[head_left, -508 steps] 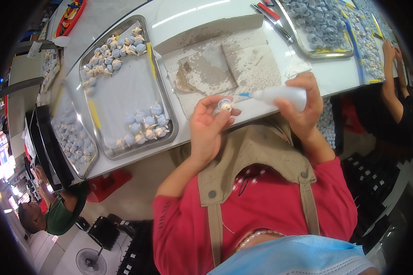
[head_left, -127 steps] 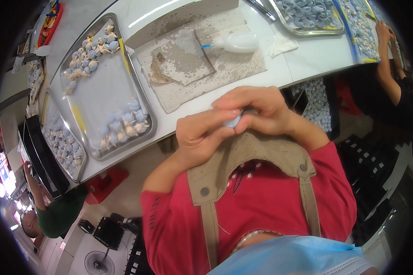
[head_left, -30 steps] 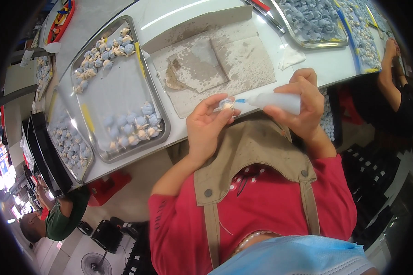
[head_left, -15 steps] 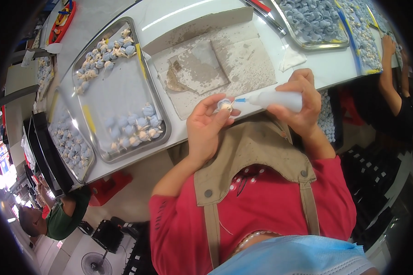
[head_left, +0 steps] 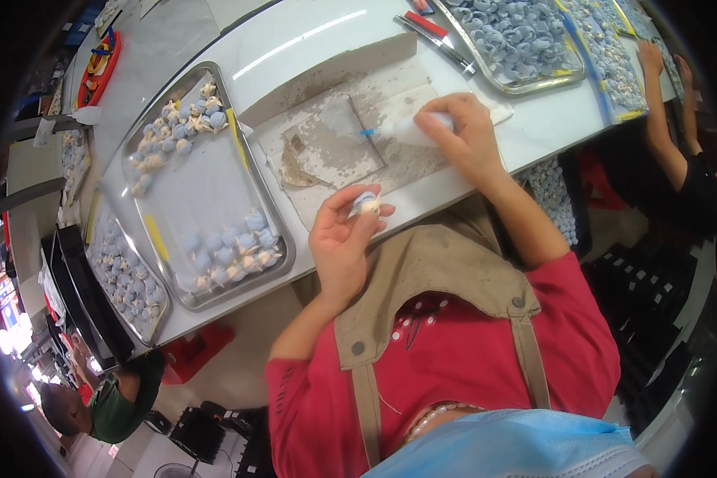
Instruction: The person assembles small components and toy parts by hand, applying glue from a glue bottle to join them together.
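A small blue-and-cream figure (head_left: 367,204) is pinched between the thumb and fingers of my left hand (head_left: 344,239), just above the table's front edge. My right hand (head_left: 466,139) grips a white squeeze bottle (head_left: 406,131) with a thin blue tip, tilted over a stained cardboard sheet (head_left: 422,163). The bottle tip is apart from the figure. To the left lies a metal tray (head_left: 288,267) lined with pale sheet, with similar small figures (head_left: 235,243) grouped at its near end and more at its far end.
Another metal tray (head_left: 526,86) at the far right is full of blue shell-like pieces. Beside it lie a red-handled tool (head_left: 434,30) and a folded white cloth (head_left: 498,110). A red dish (head_left: 97,78) stands far left. Co-workers sit at both sides, one in a green shirt (head_left: 127,406).
My right hand has carried the bottle away from the figure, up and left over the cardboard. My left hand has moved slightly left and down, still with the figure.
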Available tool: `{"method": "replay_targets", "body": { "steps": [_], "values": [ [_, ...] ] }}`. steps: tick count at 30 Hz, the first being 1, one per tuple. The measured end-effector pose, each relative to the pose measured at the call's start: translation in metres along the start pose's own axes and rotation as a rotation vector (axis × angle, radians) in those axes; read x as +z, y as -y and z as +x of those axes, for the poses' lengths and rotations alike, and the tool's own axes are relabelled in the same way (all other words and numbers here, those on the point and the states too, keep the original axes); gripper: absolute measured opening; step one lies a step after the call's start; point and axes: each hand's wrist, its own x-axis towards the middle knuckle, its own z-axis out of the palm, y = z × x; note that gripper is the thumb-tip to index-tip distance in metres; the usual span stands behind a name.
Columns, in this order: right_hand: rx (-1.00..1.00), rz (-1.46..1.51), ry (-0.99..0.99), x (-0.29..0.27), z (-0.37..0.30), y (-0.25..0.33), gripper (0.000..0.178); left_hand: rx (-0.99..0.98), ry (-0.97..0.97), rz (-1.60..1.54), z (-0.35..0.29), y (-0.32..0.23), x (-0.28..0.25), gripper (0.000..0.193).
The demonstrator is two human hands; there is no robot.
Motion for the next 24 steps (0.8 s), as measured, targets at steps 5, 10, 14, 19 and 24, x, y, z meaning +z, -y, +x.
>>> {"method": "replay_targets", "body": {
  "steps": [5, 10, 14, 19, 24],
  "values": [
    [-0.281, -0.281, -0.242, -0.039, 0.038, -0.038, 0.017, -0.006, 0.02, -0.002, 0.001, 0.001, -0.003, 0.034],
    [-0.139, -0.792, -0.238, -0.073, 0.08, -0.058, 0.022, -0.012, 0.062, 0.001, 0.002, 0.002, 0.0, 0.032],
    [-0.065, -0.987, -0.195, -0.069, 0.098, -0.068, 0.029, -0.027, 0.051, 0.007, 0.0, -0.001, 0.005, 0.031],
    [0.31, -0.432, -0.117, -0.091, 0.109, -0.081, 0.031, -0.04, 0.076, 0.027, 0.001, -0.001, 0.008, 0.03],
    [0.173, 0.115, -0.306, -0.099, 0.106, -0.098, 0.035, -0.03, 0.079, 0.048, 0.002, 0.004, 0.012, 0.03]
  ]
}}
